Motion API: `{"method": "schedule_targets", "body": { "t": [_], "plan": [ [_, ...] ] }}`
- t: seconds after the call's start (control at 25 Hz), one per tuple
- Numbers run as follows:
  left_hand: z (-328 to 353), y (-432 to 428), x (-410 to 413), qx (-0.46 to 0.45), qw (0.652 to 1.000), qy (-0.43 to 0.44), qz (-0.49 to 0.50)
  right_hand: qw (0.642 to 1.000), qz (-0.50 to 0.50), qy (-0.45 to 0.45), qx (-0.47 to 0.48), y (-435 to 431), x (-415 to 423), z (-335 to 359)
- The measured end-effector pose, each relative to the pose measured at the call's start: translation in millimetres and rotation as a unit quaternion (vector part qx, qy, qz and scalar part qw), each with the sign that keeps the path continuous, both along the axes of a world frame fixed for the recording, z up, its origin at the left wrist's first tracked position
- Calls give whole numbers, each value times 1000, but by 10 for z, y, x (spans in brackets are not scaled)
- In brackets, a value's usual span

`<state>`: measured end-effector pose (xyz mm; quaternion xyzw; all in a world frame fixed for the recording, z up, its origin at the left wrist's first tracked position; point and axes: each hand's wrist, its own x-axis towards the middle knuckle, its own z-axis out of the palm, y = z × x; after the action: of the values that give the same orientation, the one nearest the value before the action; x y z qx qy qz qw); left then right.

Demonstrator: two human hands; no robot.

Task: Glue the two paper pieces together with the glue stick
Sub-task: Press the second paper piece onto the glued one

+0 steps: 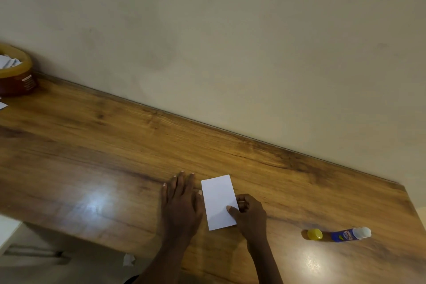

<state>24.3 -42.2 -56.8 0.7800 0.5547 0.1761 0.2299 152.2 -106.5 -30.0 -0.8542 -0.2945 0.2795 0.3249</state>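
- A yellow-rimmed tub (16,71) holding paper scraps stands at the desk's (92,145) far left.
- The left hand (181,203) lies flat on the desk, fingers (182,182) outstretched and apart, just beside the paper.
- The white paper (219,200) lies near the front edge.
- The right hand (250,214) pinches its right edge, thumb on top.
- The yellow cap (315,234) and the uncapped glue stick (350,235) lie apart to the right.

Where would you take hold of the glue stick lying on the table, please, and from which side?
Grip the glue stick around its blue barrel, coming down from above with fingers across its width. It lies on its side on the table, uncapped, its pale tip pointing right, so avoid that end. The yellow cap sits just off its left end.
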Motion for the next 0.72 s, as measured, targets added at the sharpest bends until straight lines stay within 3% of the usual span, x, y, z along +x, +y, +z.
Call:
{"method": "schedule_targets", "body": {
  "t": [0.24,0.48,0.72],
  "plan": [
    [37,-12,7,5,1000,-17,5,990,-94,53,92,56,184,21],
    [51,-13,-3,19,1000,4,1,986,-105,-98,83,94,154,-119],
    [74,-14,-6,16,1000,13,-8,979,-56,-172,89,67,57,-242]
  ]
}}
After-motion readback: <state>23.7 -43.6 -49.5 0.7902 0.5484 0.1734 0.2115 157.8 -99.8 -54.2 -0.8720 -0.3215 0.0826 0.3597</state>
